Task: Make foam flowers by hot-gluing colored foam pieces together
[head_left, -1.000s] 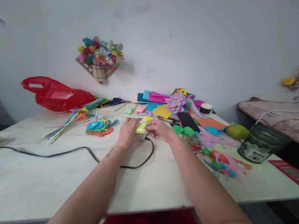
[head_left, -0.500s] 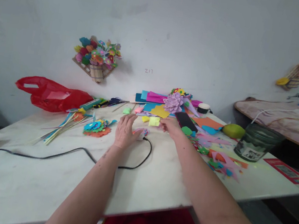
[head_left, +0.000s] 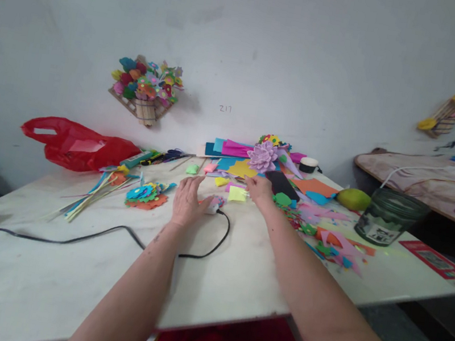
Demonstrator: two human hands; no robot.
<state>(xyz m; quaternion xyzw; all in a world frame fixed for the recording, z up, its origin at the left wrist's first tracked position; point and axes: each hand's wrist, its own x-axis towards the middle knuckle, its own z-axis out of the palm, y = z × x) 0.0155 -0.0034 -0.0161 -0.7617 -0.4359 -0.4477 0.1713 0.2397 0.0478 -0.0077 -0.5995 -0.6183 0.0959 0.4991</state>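
Observation:
My left hand [head_left: 188,202] rests on the table with fingers stretched out. Its thumb reaches to a white corded device [head_left: 212,208], partly hidden by the hand; a small multicoloured flower shape [head_left: 218,201] sits just behind it. Further right, my right hand [head_left: 259,190] has its fingers curled together in a pinch, and whatever is between the tips is too small to make out. Close by its fingertips is a pale yellow foam piece [head_left: 237,194]. Beyond that lie a small yellow piece [head_left: 221,181], a pink piece [head_left: 210,168] and a green piece [head_left: 192,169].
A black cord [head_left: 69,242] runs across the table. To the left are a red plastic bag [head_left: 80,144], thin sticks [head_left: 91,198] and layered foam flowers [head_left: 146,195]. A phone [head_left: 282,185], coloured scraps [head_left: 340,249], a green-yellow fruit [head_left: 353,199] and a glass jar [head_left: 388,219] stand right.
My right hand has shifted slightly right and its fingers have come away from the pale yellow piece, which now appears flatter and lower. My left hand has barely moved.

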